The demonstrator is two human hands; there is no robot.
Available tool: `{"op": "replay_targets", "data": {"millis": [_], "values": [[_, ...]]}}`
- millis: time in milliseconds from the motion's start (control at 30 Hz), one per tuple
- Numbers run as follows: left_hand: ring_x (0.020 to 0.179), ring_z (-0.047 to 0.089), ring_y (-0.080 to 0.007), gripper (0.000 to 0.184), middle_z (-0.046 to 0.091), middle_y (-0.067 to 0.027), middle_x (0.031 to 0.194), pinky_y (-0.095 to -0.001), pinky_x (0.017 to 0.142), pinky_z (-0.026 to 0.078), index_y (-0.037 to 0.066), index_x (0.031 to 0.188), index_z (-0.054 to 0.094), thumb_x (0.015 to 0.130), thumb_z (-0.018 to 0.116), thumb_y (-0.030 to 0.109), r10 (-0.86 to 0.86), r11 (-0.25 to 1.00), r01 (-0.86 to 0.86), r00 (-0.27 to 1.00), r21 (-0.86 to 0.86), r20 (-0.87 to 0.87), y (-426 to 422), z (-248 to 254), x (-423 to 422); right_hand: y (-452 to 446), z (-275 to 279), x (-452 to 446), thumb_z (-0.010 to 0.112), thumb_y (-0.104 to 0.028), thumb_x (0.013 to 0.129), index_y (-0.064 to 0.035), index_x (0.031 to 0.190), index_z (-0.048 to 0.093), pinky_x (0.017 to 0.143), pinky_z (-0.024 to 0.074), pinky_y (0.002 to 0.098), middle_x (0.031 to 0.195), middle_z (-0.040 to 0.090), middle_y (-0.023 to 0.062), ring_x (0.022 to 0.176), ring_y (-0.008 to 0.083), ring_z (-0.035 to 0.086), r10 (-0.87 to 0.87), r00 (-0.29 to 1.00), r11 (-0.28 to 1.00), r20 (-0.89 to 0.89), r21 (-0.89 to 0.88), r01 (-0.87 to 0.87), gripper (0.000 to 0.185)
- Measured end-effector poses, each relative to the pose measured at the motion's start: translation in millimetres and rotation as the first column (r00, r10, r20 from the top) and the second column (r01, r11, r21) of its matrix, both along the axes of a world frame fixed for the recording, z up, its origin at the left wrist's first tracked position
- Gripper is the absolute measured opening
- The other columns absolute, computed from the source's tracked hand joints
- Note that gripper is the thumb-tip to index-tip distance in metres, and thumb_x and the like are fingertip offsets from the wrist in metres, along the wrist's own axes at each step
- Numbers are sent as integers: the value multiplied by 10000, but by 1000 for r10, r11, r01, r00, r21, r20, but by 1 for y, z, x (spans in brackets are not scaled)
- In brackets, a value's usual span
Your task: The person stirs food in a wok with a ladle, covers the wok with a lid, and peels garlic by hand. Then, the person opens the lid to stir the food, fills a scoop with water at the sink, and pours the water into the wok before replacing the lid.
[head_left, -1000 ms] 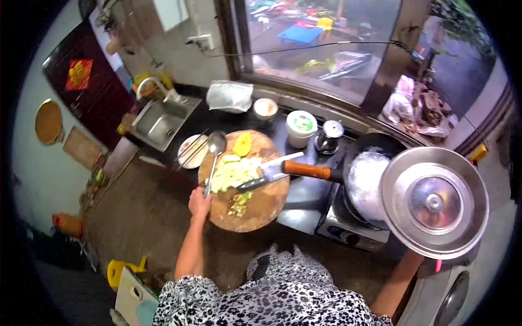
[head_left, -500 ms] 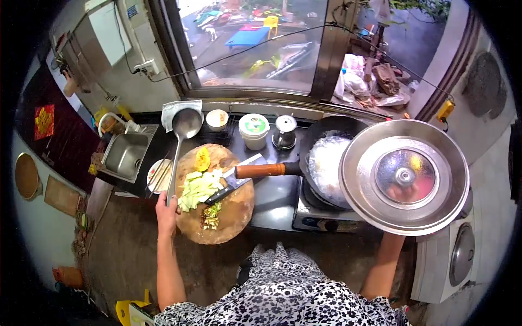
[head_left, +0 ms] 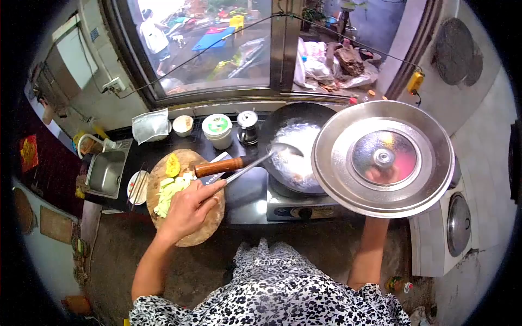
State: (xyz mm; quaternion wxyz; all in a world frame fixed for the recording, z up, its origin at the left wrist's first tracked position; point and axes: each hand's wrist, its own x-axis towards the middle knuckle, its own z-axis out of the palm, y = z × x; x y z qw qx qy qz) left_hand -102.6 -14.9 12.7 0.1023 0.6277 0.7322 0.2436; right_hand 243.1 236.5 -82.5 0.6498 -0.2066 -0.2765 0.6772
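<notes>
My left hand (head_left: pixel 190 209) is closed around the handle of a metal ladle (head_left: pixel 244 172), above the cutting board. The ladle's bowl dips into white, steamy contents (head_left: pixel 296 138) in a black wok (head_left: pixel 277 111) on the stove. My right hand (head_left: pixel 382 175) is behind a large round metal lid (head_left: pixel 331 187); its fingers show dimly through the glass centre. That lid is held up at the wok's right side. On the round wooden cutting board (head_left: pixel 204 231) lie pale green slices (head_left: pixel 168 195), a yellow piece (head_left: pixel 172 165) and a partly covered knife (head_left: pixel 220 158).
Behind the board stand a foil-covered container (head_left: pixel 151 126), a small bowl (head_left: pixel 183 125), a white tub (head_left: pixel 217 130) and a glass jar (head_left: pixel 247 127). A bowl with chopsticks (head_left: pixel 138 187) sits near the sink (head_left: pixel 109 171). Outside the window is a person (head_left: pixel 154 41).
My left hand has carried the ladle from upright over the foil-covered container to the right, into the wok. The right hand still holds the lid. The camera view has shifted.
</notes>
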Motion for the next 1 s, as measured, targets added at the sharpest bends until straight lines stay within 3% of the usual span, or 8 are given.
{"op": "replay_targets", "data": {"millis": [167,300,400,500,633,1000], "values": [[716,574,-296,359,510,-112,782,-411,608,452,159,1189,617,832,618,123,-145,977,84,934,-196,-326,12,24,22,3,-3,4,487,-302,964,-56,1061,556,514,501,222,861,569,77,643,157,567,-43,999,999,18,1,43,273],[708,593,-293,322,525,-133,791,-422,572,449,99,1162,610,842,602,131,-246,961,157,864,-229,-440,26,22,34,8,-4,7,495,-294,959,-53,1073,554,553,501,240,882,571,81,682,165,568,-38,999,999,26,16,38,273],[680,605,-300,289,529,-151,789,-427,558,446,76,1136,596,857,586,150,-256,965,202,862,-166,-438,38,7,44,12,-6,6,501,-288,955,-51,1082,553,581,501,254,898,572,84,711,172,569,-26,999,999,22,23,25,273],[695,589,-310,323,526,-139,824,-437,560,436,122,1187,578,874,588,203,-200,968,111,883,-225,-424,49,-25,55,14,-7,6,508,-282,952,-49,1091,551,610,502,268,913,574,87,741,178,569,-15,1000,1000,23,25,14,275],[650,584,-333,337,526,-148,814,-467,546,437,116,1195,562,864,582,173,-165,974,84,901,-212,-402,68,-48,65,16,-9,4,516,-274,947,-46,1103,549,649,502,286,934,576,92,780,186,570,-4,1000,1000,23,31,4,278],[684,617,-357,295,569,-171,793,-474,586,478,113,1159,589,878,556,195,-27,1000,25,928,-10,-372,136,-99,78,27,-11,4,539,-251,933,-38,1136,544,755,503,336,991,582,104,888,209,573,11,999,997,33,70,-13,294]]}}
